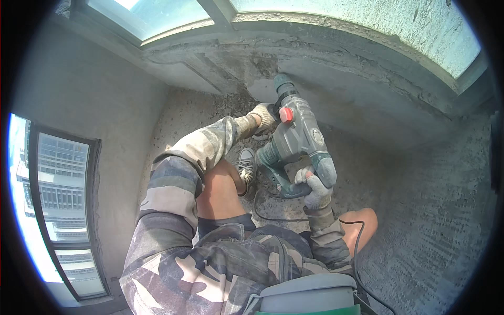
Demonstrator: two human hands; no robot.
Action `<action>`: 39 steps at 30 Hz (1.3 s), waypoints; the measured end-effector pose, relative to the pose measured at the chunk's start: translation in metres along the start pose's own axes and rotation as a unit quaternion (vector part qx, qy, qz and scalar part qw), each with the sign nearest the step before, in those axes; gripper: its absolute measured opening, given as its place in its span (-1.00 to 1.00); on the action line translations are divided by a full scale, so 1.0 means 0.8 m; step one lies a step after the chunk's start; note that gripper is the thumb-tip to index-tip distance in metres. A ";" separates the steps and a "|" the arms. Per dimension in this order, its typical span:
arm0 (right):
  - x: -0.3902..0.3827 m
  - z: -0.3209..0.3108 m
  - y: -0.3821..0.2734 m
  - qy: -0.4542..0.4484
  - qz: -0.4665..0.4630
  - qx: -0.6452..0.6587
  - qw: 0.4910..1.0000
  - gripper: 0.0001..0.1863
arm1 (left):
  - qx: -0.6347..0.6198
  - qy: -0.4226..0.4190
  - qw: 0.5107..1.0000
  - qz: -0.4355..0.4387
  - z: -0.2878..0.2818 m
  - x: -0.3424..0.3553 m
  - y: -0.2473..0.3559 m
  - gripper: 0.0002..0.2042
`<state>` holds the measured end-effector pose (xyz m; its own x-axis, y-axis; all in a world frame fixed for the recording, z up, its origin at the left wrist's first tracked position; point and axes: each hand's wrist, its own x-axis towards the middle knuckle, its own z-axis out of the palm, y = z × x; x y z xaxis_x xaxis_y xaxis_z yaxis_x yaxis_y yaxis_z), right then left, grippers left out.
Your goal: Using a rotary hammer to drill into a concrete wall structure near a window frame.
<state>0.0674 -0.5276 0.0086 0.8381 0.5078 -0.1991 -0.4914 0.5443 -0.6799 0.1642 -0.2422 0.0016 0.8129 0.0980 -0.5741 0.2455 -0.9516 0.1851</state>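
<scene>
A grey-green rotary hammer drill (300,137) with a red round knob slants across the middle, its nose up at the chipped wall under the window. My left hand (263,118), in a pale work glove, is closed round the side handle near the chuck. In a similar glove, my right hand (316,190) wraps the rear grip at the drill's lower end. Whether a finger presses the trigger cannot be made out. The bit's tip is hidden behind the drill's nose. A black power cord (273,218) runs from the drill past my right forearm.
The concrete wall (362,92) below the window is rough and broken along its upper ledge. Loose rubble and dust lie on the floor (191,113) at its foot. My sneaker (246,167) stands beside the drill. Another window (65,184) is at the left.
</scene>
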 end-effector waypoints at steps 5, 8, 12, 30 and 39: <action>0.009 -0.014 -0.014 0.051 -0.007 0.120 0.991 -0.93 | 0.056 0.013 0.998 0.036 -0.006 -0.007 0.013 -0.55; 0.010 -0.016 -0.014 0.034 0.000 0.120 0.992 -0.93 | 0.100 0.014 0.993 0.059 0.001 0.001 0.007 -0.57; 0.009 -0.006 -0.002 0.009 -0.003 0.047 0.999 -0.92 | -0.054 0.029 0.998 0.005 0.006 0.010 -0.013 -0.55; 0.030 0.003 0.025 0.008 -0.044 0.081 0.996 -0.91 | 0.165 0.052 0.978 0.118 -0.001 0.027 -0.051 -0.55; 0.010 0.013 0.002 0.012 -0.015 0.089 0.996 -0.92 | -0.332 0.012 0.935 -0.125 0.007 -0.020 -0.025 -0.49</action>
<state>0.0707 -0.5160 0.0133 0.8576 0.4747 -0.1981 -0.4979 0.6695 -0.5512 0.1434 -0.2263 0.0021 0.6961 0.3072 -0.6489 0.6964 -0.5087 0.5062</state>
